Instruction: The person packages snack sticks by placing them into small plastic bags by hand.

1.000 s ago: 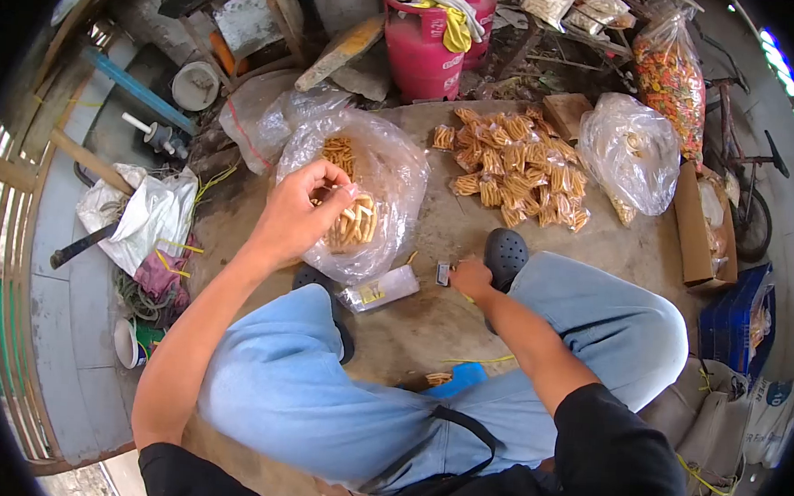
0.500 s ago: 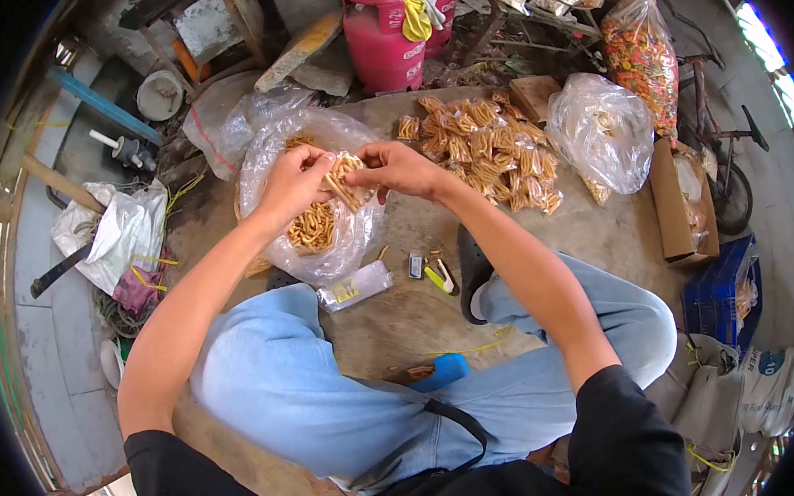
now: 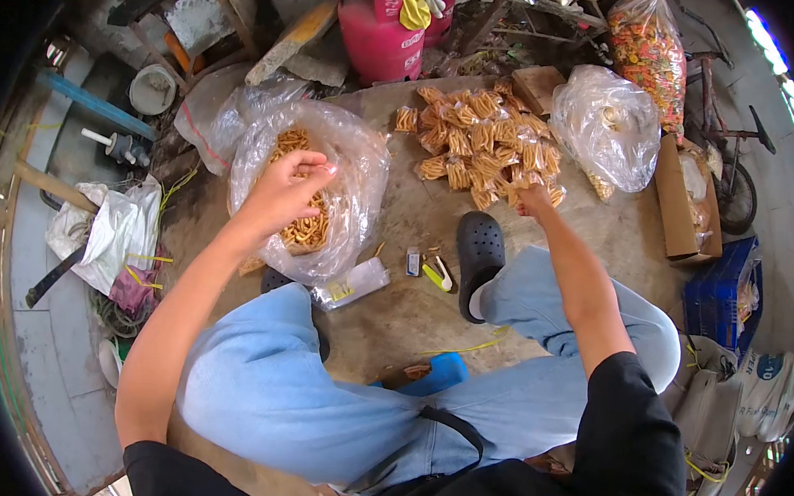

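Observation:
My left hand hovers over a big clear plastic bag spread open on the floor. Its fingers are bent but apart, with nothing seen between them. Brown snack sticks fill the bag, partly hidden beneath this hand. On the right, my right hand reaches to the near edge of a pile of small snack packets. Its fingers are closed on a snack packet there, mostly covered by the hand. A pack of clear plastic sleeves lies near the big bag.
Between my feet are a small blue-and-white box and a green-and-white tool. Pink gas cylinders stand behind. To the right are a filled clear bag, a cardboard box and a blue crate.
My right hand has left my left hand and swung right to the packet pile, carrying the small packet both hands held. My left hand has let go and its fingers have spread.

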A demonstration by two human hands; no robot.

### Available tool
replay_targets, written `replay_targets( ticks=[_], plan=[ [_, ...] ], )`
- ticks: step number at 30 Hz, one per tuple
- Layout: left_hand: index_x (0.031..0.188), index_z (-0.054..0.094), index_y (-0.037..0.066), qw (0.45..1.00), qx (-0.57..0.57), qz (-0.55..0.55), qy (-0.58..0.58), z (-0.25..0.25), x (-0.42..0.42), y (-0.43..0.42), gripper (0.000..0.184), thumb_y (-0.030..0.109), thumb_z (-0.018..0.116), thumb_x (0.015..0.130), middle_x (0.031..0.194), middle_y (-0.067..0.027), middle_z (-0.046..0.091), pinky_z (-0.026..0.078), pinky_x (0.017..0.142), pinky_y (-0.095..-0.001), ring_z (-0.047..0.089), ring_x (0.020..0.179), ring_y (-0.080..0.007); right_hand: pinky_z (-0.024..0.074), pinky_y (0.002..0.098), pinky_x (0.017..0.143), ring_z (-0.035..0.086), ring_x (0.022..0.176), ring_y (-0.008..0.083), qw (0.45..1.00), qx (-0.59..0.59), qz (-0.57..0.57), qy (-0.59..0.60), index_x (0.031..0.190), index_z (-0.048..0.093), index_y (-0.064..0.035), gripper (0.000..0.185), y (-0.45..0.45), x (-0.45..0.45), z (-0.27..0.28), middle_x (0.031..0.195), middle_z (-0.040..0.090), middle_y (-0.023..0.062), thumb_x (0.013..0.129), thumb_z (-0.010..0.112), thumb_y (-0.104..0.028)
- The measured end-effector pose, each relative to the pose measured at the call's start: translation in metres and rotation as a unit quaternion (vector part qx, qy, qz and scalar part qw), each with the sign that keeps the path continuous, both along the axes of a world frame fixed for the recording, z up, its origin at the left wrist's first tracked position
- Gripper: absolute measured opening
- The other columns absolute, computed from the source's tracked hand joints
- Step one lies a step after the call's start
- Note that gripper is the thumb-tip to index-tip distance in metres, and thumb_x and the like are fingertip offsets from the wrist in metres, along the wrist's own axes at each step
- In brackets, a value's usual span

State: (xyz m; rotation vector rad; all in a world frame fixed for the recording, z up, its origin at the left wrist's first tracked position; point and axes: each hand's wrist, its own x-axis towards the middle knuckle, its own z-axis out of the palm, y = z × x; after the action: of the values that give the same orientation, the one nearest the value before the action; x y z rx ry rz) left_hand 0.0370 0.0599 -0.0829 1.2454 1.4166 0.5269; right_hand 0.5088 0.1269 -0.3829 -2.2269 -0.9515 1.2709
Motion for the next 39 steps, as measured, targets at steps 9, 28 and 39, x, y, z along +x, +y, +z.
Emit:
replay_targets(
  ticks=[9,28,39],
  plan=[
    [0.124,0.051,0.005,0.998,-0.010,0.049,0.026,-0.001,-0.015,-0.007,0.044,0.034,0.060,0.093,0.118,-0.0076,0.054,0.052,0.085,-0.0350,0.053,0.112,-0.0158,0.0530,0.0363,0.056,0.064,0.062,0.0254,0.898,0.075,0.329,-0.282,0.093,0.066,0.0023,0.018,0.034,0.020,-0.047,0.078,0.066,0.0142,0.085,0.063,-0.013],
    [0.124,0.052,0.002,0.997,0.000,0.022,0.080,-0.017,-0.076,-0.047,0.049,0.035,0.063,0.090,0.112,-0.0102,0.062,0.048,0.084,-0.0309,0.057,0.103,-0.0148,0.0513,0.0434,0.075,0.065,0.081,0.0369,0.887,0.254,0.380,-0.065,0.098,0.067,-0.0068,0.021,-0.084,-0.221,-0.066,0.085,0.067,0.0203,0.085,0.056,-0.019],
    [0.127,0.050,0.005,0.991,-0.045,0.024,0.121,-0.015,-0.103,-0.070,0.052,0.039,0.062,0.090,0.119,-0.0073,0.057,0.048,0.088,-0.0346,0.053,0.111,-0.0162,0.0522,0.0371,0.078,0.068,0.086,0.0294,0.961,0.068,0.265,-0.041,0.095,0.072,-0.0115,0.019,-0.147,-0.303,-0.077,0.090,0.070,0.0142,0.079,0.062,-0.016]
  ],
)
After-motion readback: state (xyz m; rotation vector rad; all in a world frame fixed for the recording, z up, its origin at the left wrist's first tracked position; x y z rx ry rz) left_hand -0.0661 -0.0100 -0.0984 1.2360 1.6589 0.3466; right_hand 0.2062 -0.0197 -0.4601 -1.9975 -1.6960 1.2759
